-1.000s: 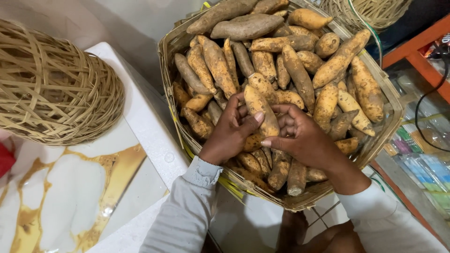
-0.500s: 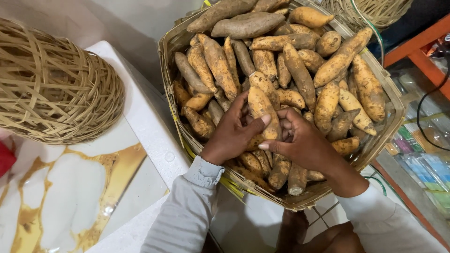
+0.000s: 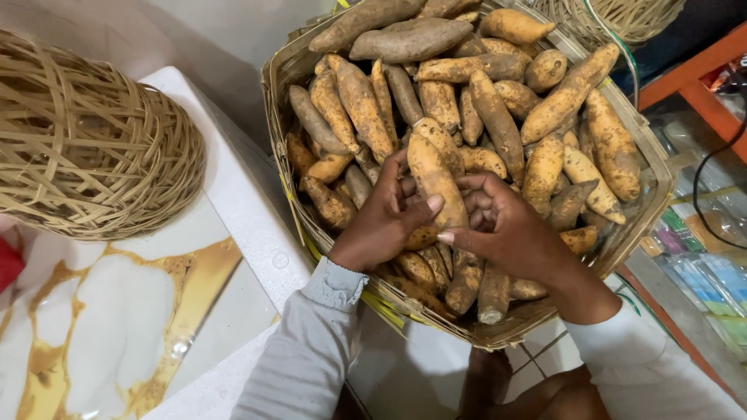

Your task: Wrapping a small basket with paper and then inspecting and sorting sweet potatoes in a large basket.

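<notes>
— So, what do the two hands have between them?

— One long sweet potato (image 3: 436, 179), tan and dusty, its far end pointing away from the person. The left hand (image 3: 381, 222) wraps it from the left, thumb laid across the near end. The right hand (image 3: 506, 225) closes on it from the right, fingers curled against its side.

— Where does it sit?

— Right at the middle of the woven bamboo basket (image 3: 646, 202), resting on the heap of other sweet potatoes (image 3: 498, 101) that fills the basket from rim to rim.

— And around the basket?

— To the left, a white table (image 3: 241, 202) with a marbled gold-and-white sheet (image 3: 117, 319) lying on it. At the far left of that sits a domed wicker basket (image 3: 85, 148), turned mouth-down. On the right there is an orange shelf frame (image 3: 700, 78), with a black cable (image 3: 712, 179) looping beside it. Both grey sleeves (image 3: 311, 350) come in from the near edge.
</notes>
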